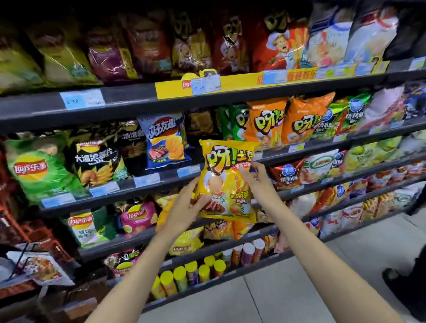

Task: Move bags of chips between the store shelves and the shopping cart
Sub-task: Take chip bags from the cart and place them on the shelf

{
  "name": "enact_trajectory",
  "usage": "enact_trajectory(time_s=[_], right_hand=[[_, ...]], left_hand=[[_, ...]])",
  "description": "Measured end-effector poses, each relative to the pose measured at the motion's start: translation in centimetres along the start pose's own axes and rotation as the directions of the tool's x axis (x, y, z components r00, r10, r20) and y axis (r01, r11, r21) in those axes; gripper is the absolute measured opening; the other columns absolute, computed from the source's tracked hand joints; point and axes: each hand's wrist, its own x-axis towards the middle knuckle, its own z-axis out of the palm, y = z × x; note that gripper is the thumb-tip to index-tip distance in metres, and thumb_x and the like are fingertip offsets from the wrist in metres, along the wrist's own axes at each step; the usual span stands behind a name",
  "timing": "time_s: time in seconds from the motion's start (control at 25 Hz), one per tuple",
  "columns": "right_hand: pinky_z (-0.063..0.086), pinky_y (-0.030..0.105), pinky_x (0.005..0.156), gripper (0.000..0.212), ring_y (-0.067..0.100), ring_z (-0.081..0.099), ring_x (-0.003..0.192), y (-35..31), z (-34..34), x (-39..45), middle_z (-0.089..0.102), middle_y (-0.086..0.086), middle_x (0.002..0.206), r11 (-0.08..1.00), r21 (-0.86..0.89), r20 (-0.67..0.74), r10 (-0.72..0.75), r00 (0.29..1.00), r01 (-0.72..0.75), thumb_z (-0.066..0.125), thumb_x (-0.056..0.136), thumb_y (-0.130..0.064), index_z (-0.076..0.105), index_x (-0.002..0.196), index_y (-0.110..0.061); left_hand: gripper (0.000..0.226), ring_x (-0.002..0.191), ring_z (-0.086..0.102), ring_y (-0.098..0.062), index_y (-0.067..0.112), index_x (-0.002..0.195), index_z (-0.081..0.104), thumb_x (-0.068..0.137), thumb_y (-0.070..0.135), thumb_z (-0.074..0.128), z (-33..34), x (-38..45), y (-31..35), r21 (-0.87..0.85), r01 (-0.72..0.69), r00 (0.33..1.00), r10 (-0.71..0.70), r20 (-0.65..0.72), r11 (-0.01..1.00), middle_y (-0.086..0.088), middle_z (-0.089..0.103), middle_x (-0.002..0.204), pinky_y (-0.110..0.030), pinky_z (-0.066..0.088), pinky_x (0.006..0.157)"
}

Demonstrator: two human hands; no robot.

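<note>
Two hands on yellow chip bag, held upright before middle shelf edge; left hand grips lower-left side, right hand pinches right edge; likely light, puffy, crushable; hold edges.

Both hands hold a yellow chip bag upright in front of the shelves. Left hand grips its lower left edge, right hand its right edge. Orange bags on the shelf just behind, canisters on the bottom shelf.
</note>
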Motion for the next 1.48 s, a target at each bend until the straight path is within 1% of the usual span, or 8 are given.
enact_trajectory(time_s=[0.12, 0.32, 0.48, 0.6, 0.72, 1.04, 1.32, 1.48], right_hand=[[0.04, 0.019, 0.071, 0.05, 0.013, 0.051, 0.087, 0.8, 0.3, 4.7, 0.049, -0.004, 0.094, 0.999, 0.037, 0.007, -0.01, 1.0, 0.009, 0.047, 0.101, -0.042, 0.032, 0.142, -0.017], [0.044, 0.022, 0.084, 0.041, 0.015, 0.055, 0.111, 0.6, 1.4, 12.3, 0.055, 0.002, 0.124, 0.994, 0.079, 0.087, -0.081, 0.993, 0.074, 0.051, 0.102, -0.034, 0.037, 0.137, -0.018], [0.051, 0.04, 0.095, 0.031, 0.015, 0.062, 0.104, 0.0, 2.0, 18.4, 0.063, -0.006, 0.113, 0.996, 0.059, 0.16, -0.079, 0.984, 0.071, 0.054, 0.1, -0.026, 0.044, 0.13, -0.026], [0.044, 0.049, 0.106, 0.052, 0.021, 0.053, 0.122, -0.1, 2.2, 22.0, 0.056, 0.001, 0.129, 0.985, -0.107, 0.215, -0.111, 0.97, 0.136, 0.064, 0.09, -0.033, 0.042, 0.137, -0.03], [0.028, 0.043, 0.116, 0.077, 0.027, 0.027, 0.14, 0.1, 2.7, 24.7, 0.033, 0.008, 0.147, 0.903, -0.375, 0.237, -0.125, 0.963, 0.209, 0.07, 0.087, -0.031, 0.028, 0.152, -0.022], [0.049, 0.035, 0.089, 0.053, 0.028, 0.052, 0.121, 1.8, 3.9, 27.9, 0.042, 0.01, 0.136, 0.757, -0.531, 0.213, -0.315, 0.925, 0.38, 0.07, 0.087, -0.015, 0.045, 0.133, -0.011], [0.054, 0.048, 0.089, 0.049, 0.034, 0.059, 0.112, 2.6, 5.2, 29.2, 0.043, 0.013, 0.135, 0.765, -0.513, 0.255, -0.299, 0.92, 0.391, 0.059, 0.096, -0.016, 0.038, 0.14, -0.014], [0.051, 0.048, 0.093, 0.057, 0.035, 0.056, 0.117, 2.1, 5.5, 29.7, 0.045, 0.016, 0.136, 0.794, -0.482, 0.236, -0.29, 0.927, 0.371, 0.053, 0.099, -0.017, 0.028, 0.15, -0.015]], left_hand=[[0.078, 0.139, 0.039, -0.013, 0.037, 0.152, 0.028, 0.086, 0.073, 0.051, -0.4, 4.6, -0.8, 0.025, 0.031, 0.999, -0.03, -0.044, 0.999, 0.009, 0.039, 0.153, -0.041, 0.039, 0.111], [0.07, 0.134, 0.043, -0.012, 0.029, 0.151, 0.034, 0.091, 0.059, 0.05, -1.7, 11.2, -0.6, 0.084, 0.034, 0.99, -0.022, -0.136, 0.996, 0.007, 0.047, 0.148, -0.034, 0.041, 0.104], [0.081, 0.134, 0.046, -0.015, 0.029, 0.151, 0.032, 0.086, 0.076, 0.044, -2.3, 16.8, -1.7, 0.092, 0.08, 0.982, -0.063, -0.179, 0.993, 0.005, 0.049, 0.147, -0.044, 0.043, 0.108], [0.064, 0.138, 0.041, -0.019, 0.024, 0.154, 0.028, 0.099, 0.049, 0.05, -2.0, 20.0, -2.4, 0.117, 0.119, 0.972, -0.092, -0.215, 0.986, -0.001, 0.044, 0.15, -0.042, 0.038, 0.111], [0.059, 0.141, 0.035, -0.024, 0.016, 0.155, 0.023, 0.103, 0.033, 0.047, -1.8, 22.5, -2.9, 0.175, 0.187, 0.95, -0.132, -0.284, 0.967, -0.008, 0.036, 0.155, -0.036, 0.032, 0.111], [0.058, 0.13, 0.044, -0.036, 0.012, 0.154, 0.017, 0.105, 0.024, 0.044, 0.2, 24.4, -3.2, 0.345, 0.287, 0.93, -0.173, -0.325, 0.894, -0.019, 0.043, 0.143, -0.044, 0.041, 0.097], [0.061, 0.114, 0.055, -0.038, 0.006, 0.154, 0.009, 0.105, 0.026, 0.041, 0.5, 25.8, -4.0, 0.458, 0.407, 0.907, -0.288, -0.308, 0.791, -0.023, 0.055, 0.125, -0.045, 0.045, 0.085], [0.047, 0.113, 0.055, -0.039, 0.006, 0.144, 0.025, 0.105, 0.026, 0.042, 0.5, 26.5, -3.6, 0.444, 0.422, 0.899, -0.301, -0.319, 0.79, -0.022, 0.053, 0.126, -0.042, 0.042, 0.078]])
